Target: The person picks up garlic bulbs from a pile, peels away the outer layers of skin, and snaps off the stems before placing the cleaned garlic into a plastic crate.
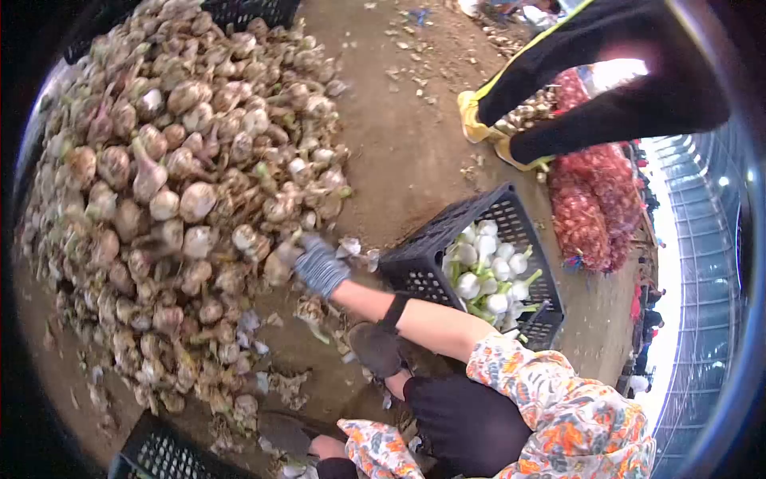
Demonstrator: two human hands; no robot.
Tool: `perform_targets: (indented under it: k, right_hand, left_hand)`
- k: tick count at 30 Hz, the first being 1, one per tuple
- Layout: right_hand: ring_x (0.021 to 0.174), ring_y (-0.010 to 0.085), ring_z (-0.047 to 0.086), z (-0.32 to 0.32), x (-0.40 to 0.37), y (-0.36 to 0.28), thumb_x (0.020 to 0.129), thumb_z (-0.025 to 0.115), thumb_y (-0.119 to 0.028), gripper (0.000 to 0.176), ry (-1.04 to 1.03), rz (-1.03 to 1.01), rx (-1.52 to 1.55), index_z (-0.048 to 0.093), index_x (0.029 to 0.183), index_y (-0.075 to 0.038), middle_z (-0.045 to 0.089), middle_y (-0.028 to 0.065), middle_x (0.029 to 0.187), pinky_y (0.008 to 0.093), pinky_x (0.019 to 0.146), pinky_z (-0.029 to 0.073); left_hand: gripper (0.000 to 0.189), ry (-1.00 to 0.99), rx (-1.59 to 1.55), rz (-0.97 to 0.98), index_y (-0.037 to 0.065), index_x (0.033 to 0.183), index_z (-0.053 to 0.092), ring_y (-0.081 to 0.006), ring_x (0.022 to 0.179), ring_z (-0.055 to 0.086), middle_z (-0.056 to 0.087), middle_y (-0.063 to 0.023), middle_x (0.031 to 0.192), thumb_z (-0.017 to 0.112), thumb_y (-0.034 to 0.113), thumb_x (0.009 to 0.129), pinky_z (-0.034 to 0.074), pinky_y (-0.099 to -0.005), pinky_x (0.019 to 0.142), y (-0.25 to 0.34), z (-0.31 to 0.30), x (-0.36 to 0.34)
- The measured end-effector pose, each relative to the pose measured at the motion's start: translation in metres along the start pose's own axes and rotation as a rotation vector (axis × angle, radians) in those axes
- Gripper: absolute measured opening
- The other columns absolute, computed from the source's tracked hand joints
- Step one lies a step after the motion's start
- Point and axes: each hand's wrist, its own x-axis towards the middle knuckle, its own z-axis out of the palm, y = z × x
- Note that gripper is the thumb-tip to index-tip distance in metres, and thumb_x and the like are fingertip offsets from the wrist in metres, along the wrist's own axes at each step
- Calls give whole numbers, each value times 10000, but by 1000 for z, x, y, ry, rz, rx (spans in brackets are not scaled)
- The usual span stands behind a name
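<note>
Currently the right hand (321,267), gloved, has its fingers (309,257) curled against a bulb (279,263) on the edge of the pile (159,176). Motion blur hides whether they are clamped on it or only touching it.

The left hand (283,435), also gloved, sits well apart from those fingers, back toward the body. Whether its fingers are together or apart cannot be told.

Behind the right fingers, just past the wrist, stands a black crate (415,255) of white trimmed bulbs (487,275). A second crate (159,455) lies just beyond the left fingers. Farthest from both hands, beyond the first crate, are red sacks (594,207) and another person's legs (574,48).

To do the step well:
- Take one bulb from the loose edge.
- Grip its body, not the dry stem.
- Lift it clear before drawing back, so neighbouring bulbs do not roll onto the ground (407,144).
</note>
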Motion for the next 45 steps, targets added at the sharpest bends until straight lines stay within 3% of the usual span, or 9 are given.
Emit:
perform_targets:
  k: [5, 10, 23, 30, 33, 36, 40, 43, 45]
  right_hand:
    - [795, 255, 593, 21, -8, -31, 837, 570, -388, 456, -229, 36, -20, 555, 1112, -25, 629, 165, 889, 364, 780, 486]
    - [1079, 309, 515, 11, -13, -44, 817, 569, -455, 614, -257, 111, 125, 498, 1183, 33, 556, 216, 1140, 376, 943, 395]
    - [968, 329, 574, -19, -70, -22, 809, 592, -408, 549, -119, -63, -69, 530, 1113, 45, 601, 225, 1035, 371, 826, 446]
    - [668, 296, 554, -49, -133, -54, 806, 598, -400, 420, -263, -195, 6, 571, 845, 17, 590, 191, 724, 412, 625, 421]
    - [470, 159, 569, -71, -175, -74, 826, 575, -427, 388, -402, -197, 104, 571, 878, -42, 579, 87, 624, 300, 441, 440]
    - [651, 235, 563, -72, -191, -82, 819, 588, -413, 403, -443, -165, -98, 595, 856, -12, 595, 155, 714, 373, 634, 438]
    - [681, 262, 578, -66, -204, -112, 826, 568, -434, 447, -568, -169, 53, 572, 928, 1, 598, 177, 737, 395, 658, 450]
    - [709, 295, 555, -29, -178, -86, 844, 536, -436, 464, -397, -471, -52, 560, 950, 15, 584, 181, 747, 401, 658, 444]
    - [710, 300, 542, -26, -165, -87, 862, 538, -377, 395, -446, -377, -47, 565, 957, 5, 576, 192, 754, 389, 655, 441]
  left_hand:
    - [224, -142, 2, 3, 29, 949, 552, -152, 666, 489, 523, -48, 768, 549, 226, 843, 419, -271, 606, 15, 33, 43]
    - [242, -323, 15, 86, 36, 999, 524, -158, 719, 487, 514, -56, 828, 559, 215, 840, 415, -276, 647, 66, 104, 94]
    - [350, -499, 185, 167, 55, 1131, 452, -175, 856, 480, 493, -75, 986, 585, 185, 834, 405, -290, 754, 123, 148, 57]
    - [428, -544, 229, 369, 65, 1202, 413, -184, 931, 476, 481, -85, 1071, 599, 170, 831, 400, -297, 811, 170, 141, -17]
    - [463, -539, 242, 432, 70, 1232, 396, -188, 962, 475, 476, -89, 1107, 605, 163, 830, 397, -300, 836, 189, 126, -63]
    - [499, -522, 243, 468, 74, 1263, 380, -192, 994, 473, 471, -93, 1143, 610, 156, 828, 395, -303, 860, 201, 112, -103]
    - [548, -515, 256, 488, 80, 1303, 357, -197, 1037, 471, 465, -99, 1192, 618, 147, 826, 392, -307, 893, 217, 108, -124]
    - [585, -539, 264, 479, 84, 1334, 341, -201, 1068, 470, 460, -104, 1228, 624, 141, 825, 390, -310, 918, 221, 119, -117]
    - [610, -554, 285, 468, 87, 1354, 330, -203, 1090, 469, 456, -107, 1252, 628, 136, 824, 388, -313, 934, 227, 126, -112]
